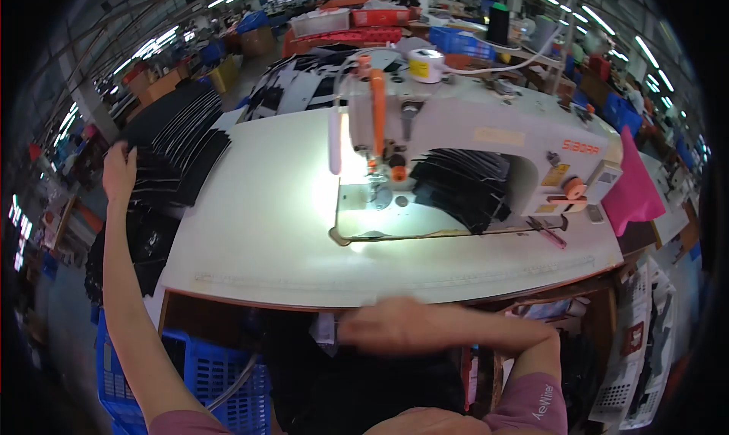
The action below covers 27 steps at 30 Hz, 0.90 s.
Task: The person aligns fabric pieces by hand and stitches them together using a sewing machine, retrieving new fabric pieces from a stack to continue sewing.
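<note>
My left hand [120,173] reaches out to the left edge of a stack of black fabric pieces [178,142]. Its thumb and fingers stand apart, and no piece is visibly held. The pieces are fanned out, with pale edges showing. Smeared by motion, my right hand [387,325] is over my lap, just below the front edge of the white table [250,237]; its fingers cannot be made out. A white sewing machine [471,123] stands on the table, its lamp lighting the needle area. More black fabric pieces [463,188] lie under the machine's arm.
Pink-handled snips [548,234] lie at the machine's right front. A pink cloth [632,184] hangs beyond its right end. Below the table stand a blue basket [220,366] at left and a white crate [638,344] at right. Dark fabric pieces [300,82] are heaped behind the table.
</note>
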Each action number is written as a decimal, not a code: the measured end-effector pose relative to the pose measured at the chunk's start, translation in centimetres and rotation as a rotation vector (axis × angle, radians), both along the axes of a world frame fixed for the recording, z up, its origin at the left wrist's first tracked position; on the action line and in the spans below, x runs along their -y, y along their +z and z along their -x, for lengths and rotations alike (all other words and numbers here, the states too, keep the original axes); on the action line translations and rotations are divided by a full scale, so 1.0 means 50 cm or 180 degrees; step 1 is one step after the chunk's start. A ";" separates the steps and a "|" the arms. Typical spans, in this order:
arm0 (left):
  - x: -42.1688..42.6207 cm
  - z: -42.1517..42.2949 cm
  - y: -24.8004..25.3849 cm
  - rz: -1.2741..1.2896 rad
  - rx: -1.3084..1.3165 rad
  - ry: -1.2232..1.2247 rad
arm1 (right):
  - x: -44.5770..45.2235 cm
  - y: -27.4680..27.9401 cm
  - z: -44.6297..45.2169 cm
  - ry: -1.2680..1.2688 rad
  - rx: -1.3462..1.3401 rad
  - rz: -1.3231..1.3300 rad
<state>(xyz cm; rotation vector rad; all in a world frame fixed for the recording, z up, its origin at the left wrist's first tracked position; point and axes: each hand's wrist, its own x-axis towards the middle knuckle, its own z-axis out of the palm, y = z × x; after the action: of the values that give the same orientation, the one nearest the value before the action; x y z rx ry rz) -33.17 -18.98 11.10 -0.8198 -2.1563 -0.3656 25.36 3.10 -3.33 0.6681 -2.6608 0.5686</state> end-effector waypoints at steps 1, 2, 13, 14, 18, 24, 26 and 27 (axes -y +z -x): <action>-0.010 0.008 0.009 -0.0212 -0.0065 -0.0068 | 0.042 -0.024 -0.003 0.0551 0.0300 0.0327; -0.038 -0.047 0.025 -0.0136 -0.0081 -0.0148 | 0.073 -0.069 -0.004 0.0674 0.0349 0.0302; -0.078 -0.079 0.079 0.0661 0.0940 -0.0284 | 0.211 -0.483 -0.018 -0.0496 0.2974 0.2649; -0.076 -0.088 0.081 0.0663 0.1002 -0.0375 | 0.227 -0.528 -0.022 0.0258 0.1470 0.2246; -0.066 -0.104 0.070 0.0662 0.0812 -0.0595 | 0.211 -0.444 -0.004 0.0182 0.2386 0.2392; -0.077 -0.137 0.082 0.0459 0.1229 -0.0426 | 0.205 -0.447 -0.018 -0.0319 0.3255 0.2627; -0.081 -0.113 0.082 0.0492 0.1211 -0.0436 | 0.207 -0.441 -0.019 -0.0371 0.3345 0.2721; -0.085 -0.098 0.080 0.0519 0.1194 -0.0459 | 0.206 -0.435 -0.020 -0.0440 0.3433 0.2814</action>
<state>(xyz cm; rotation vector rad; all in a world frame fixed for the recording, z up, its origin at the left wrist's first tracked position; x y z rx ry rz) -28.26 -14.71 15.11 -1.0719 -2.5059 -0.4503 26.38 -7.22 -25.07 -0.1771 -2.7088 2.3636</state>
